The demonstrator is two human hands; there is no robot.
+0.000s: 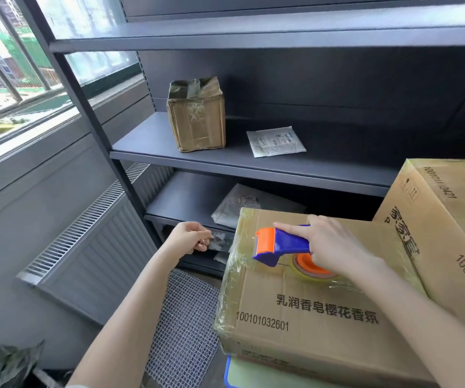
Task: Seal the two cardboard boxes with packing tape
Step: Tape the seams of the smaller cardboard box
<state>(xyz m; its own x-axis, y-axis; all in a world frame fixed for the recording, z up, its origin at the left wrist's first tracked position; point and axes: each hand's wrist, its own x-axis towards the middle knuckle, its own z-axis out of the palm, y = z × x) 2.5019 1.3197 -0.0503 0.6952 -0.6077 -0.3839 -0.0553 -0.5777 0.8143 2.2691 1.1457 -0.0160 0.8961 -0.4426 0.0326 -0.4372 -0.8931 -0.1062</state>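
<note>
Bare left forearm point(130, 309), bare right forearm point(422, 317), pale sleeve edge point(78, 385) at left elbow.

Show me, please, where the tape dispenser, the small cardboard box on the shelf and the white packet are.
tape dispenser point(290, 244): head view, on its blue body.
small cardboard box point(197, 123): head view, on its front face.
white packet point(276, 142): head view, on its middle.

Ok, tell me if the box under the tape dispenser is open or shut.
Shut: the cardboard box has a flat closed top, tape wraps its left end, and the right hand holds the tape dispenser on it.
</note>
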